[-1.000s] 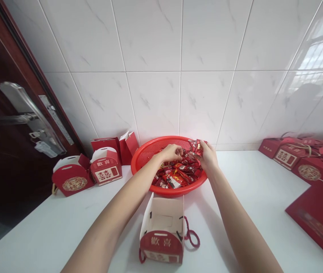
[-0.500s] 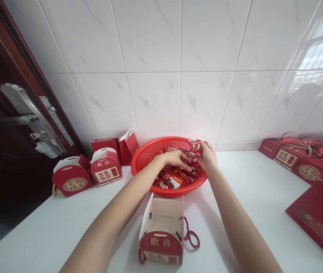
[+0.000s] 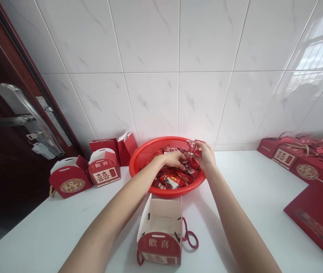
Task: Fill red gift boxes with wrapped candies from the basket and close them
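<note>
A red plastic basket (image 3: 139,178) of red-wrapped candies (image 3: 175,179) stands against the tiled wall. Inside it, my left hand (image 3: 173,159) rests on the candies, its fingers apart and bent downward; some fingertips are hidden among the wrappers. Over the basket's right rim, my right hand (image 3: 206,154) is closed around wrapped candies (image 3: 196,148) with shiny, partly clear wrappers. Between my forearms an open red gift box (image 3: 158,242) stands on the table, its pale inside facing up. A dark red cord handle (image 3: 191,239) loops out at its right.
Two red gift boxes (image 3: 104,172) stand on the left, with red paper bags (image 3: 127,149) behind them. More red boxes (image 3: 306,170) crowd the right side, and a flat red bag (image 3: 316,220) lies before them. A dark door (image 3: 7,159) with a metal handle borders the left.
My left hand's fingers have drawn back slightly to the left and moved closer together among the candies. My right hand keeps its candies at the rim. The view has shifted slightly.
</note>
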